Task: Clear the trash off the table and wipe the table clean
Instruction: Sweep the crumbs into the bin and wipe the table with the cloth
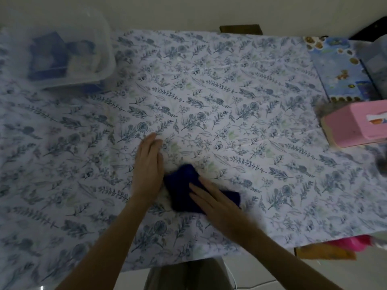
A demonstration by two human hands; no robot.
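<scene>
Where hands (178,181) meet, cloth (184,185).

Both bare forearms are extended from the bottom of the frame toward its centre. The left hand (148,168) is laid flat, fingers straight. The right hand (211,203) is spread flat, palm down, lower centre.

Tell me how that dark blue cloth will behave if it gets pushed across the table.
The dark blue cloth looks soft and floppy: it lies bunched, so it will probably fold or crumple rather than slide as one piece. With the right hand flat on it, it should follow. The patterned tablecloth shows creases, so it may drag along.
</scene>
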